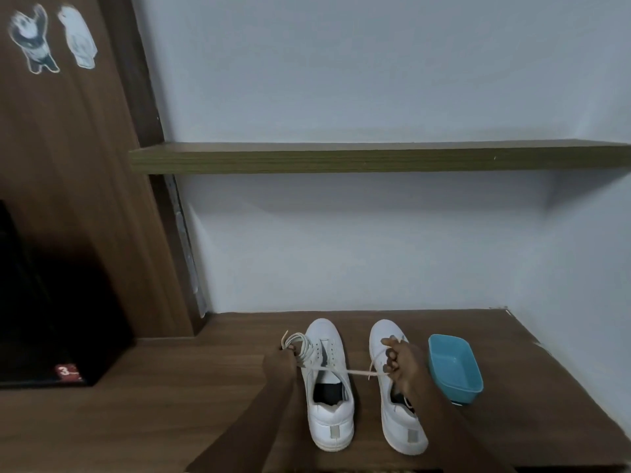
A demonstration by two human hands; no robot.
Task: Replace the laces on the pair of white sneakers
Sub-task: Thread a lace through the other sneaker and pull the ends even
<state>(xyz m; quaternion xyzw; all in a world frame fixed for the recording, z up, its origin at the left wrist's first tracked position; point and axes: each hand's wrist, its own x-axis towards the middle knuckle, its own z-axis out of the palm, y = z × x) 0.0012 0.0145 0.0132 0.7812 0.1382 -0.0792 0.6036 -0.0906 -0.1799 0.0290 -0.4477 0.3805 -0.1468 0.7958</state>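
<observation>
Left sneaker (329, 421): white, on the desk at 6 o'clock of the view, heel toward the camera, toe at 12; upper eyelets looked unlaced.
Right sneaker (404, 436): white, just beside the left one at its 3 o'clock, same heading, apart from it.
Lace (358, 372): off-white, one strand ran taut from the left sneaker's throat toward 3 o'clock, across the gap to the right hand; rest gathered in loops at the shoe's 10 o'clock.
Left hand (278, 365): fingers curled round the bundled loops, at 9 o'clock of the left sneaker.
Right hand (403, 361): over the right sneaker, fingers bent, pinched the lace near its tip; short end stuck out.
Blue tray (454, 367): at 3 o'clock of the right sneaker, near, not touching.
Desk (170, 404): brown wood grain.
Black box (51, 319): at 9 o'clock, red label low on it.
Shelf (341, 158): wooden, on the wall at 12 o'clock.
Stickers (34, 39): two, on the wood panel at 10 o'clock, blurred.
</observation>
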